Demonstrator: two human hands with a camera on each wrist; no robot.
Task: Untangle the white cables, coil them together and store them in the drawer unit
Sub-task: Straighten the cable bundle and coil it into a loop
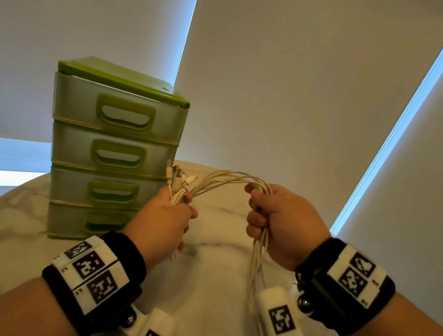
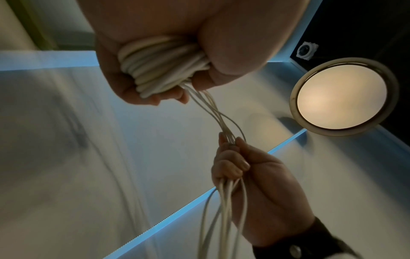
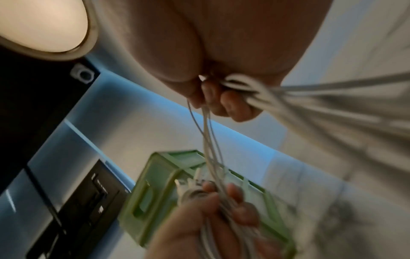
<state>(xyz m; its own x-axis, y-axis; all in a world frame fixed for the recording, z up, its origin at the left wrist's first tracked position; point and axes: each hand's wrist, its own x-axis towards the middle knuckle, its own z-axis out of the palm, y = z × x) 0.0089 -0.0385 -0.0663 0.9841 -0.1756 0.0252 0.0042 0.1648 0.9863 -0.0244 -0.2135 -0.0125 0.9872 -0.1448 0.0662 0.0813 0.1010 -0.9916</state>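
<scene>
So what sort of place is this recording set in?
Probably a home room, though an office is possible: a marble-look table with a green drawer unit, roller blinds covering the windows, a round ceiling lamp.

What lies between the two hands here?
Only a sagging-free arc of the white cables runs from the left hand to the right hand, above bare table; the head view shows it.

White cables point(image 1: 229, 181), green drawer unit point(image 1: 115, 132), marbled white table point(image 1: 208, 291).

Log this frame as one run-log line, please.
left hand: grips white cables near plugs | right hand: grips same bundle | drawer unit: all drawers closed
</scene>
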